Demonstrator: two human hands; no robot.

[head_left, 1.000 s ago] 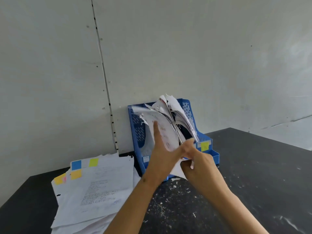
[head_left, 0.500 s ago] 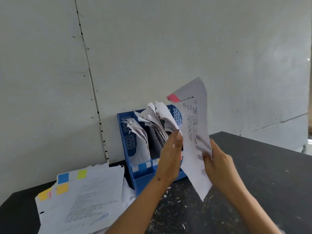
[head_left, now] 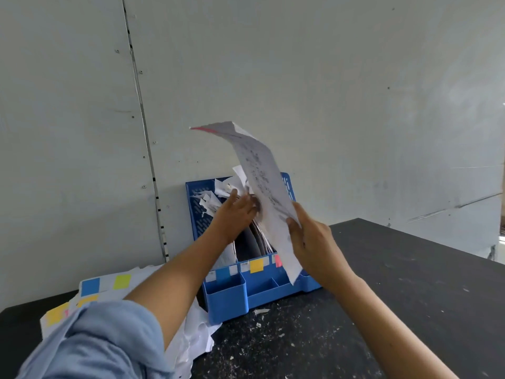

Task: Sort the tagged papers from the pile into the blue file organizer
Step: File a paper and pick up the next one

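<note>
While the right hand (head_left: 311,242) pinches a printed sheet (head_left: 262,181) by its right edge, the sheet arches up over the blue file organizer (head_left: 232,294), its pink tag (head_left: 202,129) at the top corner. Fingers straight, the left hand (head_left: 235,212) presses against the papers standing in the organizer's slots. Coloured labels mark the organizer's front. Left of it on the dark bench (head_left: 396,283) lies the pile of tagged papers (head_left: 109,285), partly hidden by a blue sleeve (head_left: 95,343).
</note>
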